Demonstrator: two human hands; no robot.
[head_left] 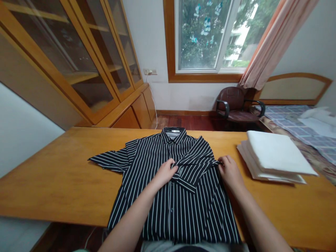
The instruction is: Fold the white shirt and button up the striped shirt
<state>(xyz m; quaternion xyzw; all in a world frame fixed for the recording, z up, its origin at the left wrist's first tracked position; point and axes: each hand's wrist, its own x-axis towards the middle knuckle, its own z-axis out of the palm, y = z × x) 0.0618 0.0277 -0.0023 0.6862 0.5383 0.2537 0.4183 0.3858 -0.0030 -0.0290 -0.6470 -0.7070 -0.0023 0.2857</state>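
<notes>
A black shirt with white stripes [154, 154] lies face up on the wooden table [60, 175], collar at the far side. Its right sleeve is folded inward across the chest; the left sleeve still spreads out to the left. My left hand [165, 172] pinches the end of the folded sleeve near the button line. My right hand [230, 171] grips the fold at the shirt's right edge, fingers curled on the cloth.
A stack of folded white cloths [275, 154] sits on the table to the right. Beyond the table stand a dark armchair [236, 105], a bed [301, 122] and a window. A glass-fronted wooden cabinet [86, 66] lines the left wall.
</notes>
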